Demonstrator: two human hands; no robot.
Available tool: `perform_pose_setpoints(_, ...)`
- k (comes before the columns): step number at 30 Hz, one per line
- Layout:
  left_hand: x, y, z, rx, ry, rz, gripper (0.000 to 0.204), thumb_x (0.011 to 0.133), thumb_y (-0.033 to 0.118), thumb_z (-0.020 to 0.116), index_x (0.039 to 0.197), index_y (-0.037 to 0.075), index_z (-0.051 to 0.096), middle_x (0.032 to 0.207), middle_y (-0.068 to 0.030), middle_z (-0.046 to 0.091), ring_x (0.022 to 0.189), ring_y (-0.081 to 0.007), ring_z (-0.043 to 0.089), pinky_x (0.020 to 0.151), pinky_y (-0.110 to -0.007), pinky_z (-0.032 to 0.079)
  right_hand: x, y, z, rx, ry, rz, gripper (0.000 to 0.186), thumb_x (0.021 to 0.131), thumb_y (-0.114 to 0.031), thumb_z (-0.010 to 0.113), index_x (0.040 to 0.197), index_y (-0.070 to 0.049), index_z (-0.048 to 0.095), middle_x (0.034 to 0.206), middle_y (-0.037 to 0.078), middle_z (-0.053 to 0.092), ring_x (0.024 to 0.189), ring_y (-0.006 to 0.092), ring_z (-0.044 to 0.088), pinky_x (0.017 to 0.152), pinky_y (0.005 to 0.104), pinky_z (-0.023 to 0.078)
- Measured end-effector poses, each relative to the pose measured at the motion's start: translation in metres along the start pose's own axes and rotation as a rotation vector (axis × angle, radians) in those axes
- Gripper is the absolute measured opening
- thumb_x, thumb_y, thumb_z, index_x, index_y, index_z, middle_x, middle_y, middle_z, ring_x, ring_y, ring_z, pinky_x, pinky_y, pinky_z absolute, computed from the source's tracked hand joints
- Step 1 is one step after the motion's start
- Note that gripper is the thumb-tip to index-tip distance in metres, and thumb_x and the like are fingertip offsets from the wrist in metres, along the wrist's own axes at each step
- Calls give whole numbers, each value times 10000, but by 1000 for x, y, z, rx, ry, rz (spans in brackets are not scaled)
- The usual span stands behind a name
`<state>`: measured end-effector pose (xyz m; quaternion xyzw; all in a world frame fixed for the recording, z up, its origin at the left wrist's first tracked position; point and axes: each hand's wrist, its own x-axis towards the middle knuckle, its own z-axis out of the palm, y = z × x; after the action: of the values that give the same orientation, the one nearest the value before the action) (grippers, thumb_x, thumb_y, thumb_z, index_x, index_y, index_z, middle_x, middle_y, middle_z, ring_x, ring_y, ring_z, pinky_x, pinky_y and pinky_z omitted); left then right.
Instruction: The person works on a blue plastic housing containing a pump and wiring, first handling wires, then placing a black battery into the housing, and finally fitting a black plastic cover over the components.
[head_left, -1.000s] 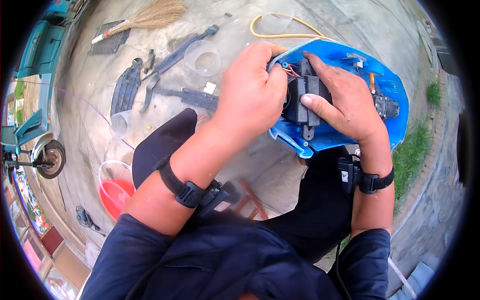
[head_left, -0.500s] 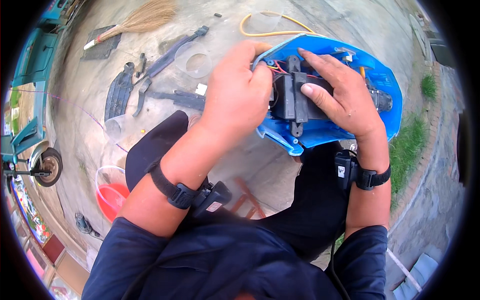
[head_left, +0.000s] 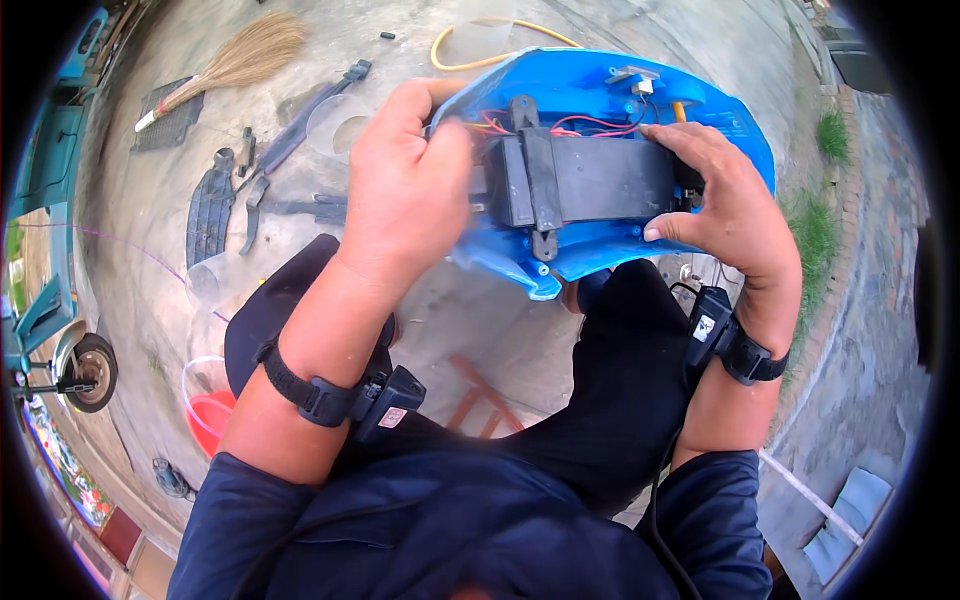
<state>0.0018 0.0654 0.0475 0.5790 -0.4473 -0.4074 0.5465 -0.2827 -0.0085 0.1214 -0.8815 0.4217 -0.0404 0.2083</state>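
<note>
A blue plastic shell, its hollow side up, rests above my knees. Inside it lies a long black battery-like box, with a black bracket crossing it near its left end. Thin red and yellow wires run along the far side of the box. My left hand is closed on the shell's left rim, its fingertips partly hidden and a little blurred. Around the right end of the box curls my right hand, fingers on the far side and thumb on the near side.
Black plastic strips and a straw broom lie on the concrete at left. A yellow hose curves beyond the shell. The red bucket stands left of my leg; grass grows along the right edge.
My right hand has slid from the bracket to the right end of the box, uncovering the box's top. The shell and both hands now appear further left in view.
</note>
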Motion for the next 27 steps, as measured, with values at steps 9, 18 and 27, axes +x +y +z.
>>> perform_pose_setpoints(9, 0, 8, -1, -50, -11, -42, 270, 963, 18, 502, 1146, -29, 694, 976, -82, 765, 850, -116, 669, 788, -288, 548, 2, -4, 4, -78, -1, 31, 797, 578, -114, 952, 1325, -38, 684, 1253, 190, 716, 1218, 394, 637, 1066, 451, 513)
perform_pose_setpoints(18, 0, 8, -6, 15, -68, -75, 246, 1020, 34, 538, 1219, -25, 672, 1075, -34, 704, 975, -80, 621, 892, -253, 510, 4, -3, 5, -79, -5, 41, 796, 552, -100, 961, 1302, -32, 705, 1246, 193, 720, 1205, 392, 643, 1054, 444, 523)
perform_pose_setpoints(27, 2, 8, -7, 60, -60, -63, 242, 1018, 31, 537, 1209, -25, 675, 1061, -33, 702, 960, -82, 617, 883, -254, 509, 5, -4, 5, -57, 10, 4, 818, 540, -97, 964, 1312, -27, 702, 1221, 175, 731, 1181, 367, 644, 1046, 429, 528)
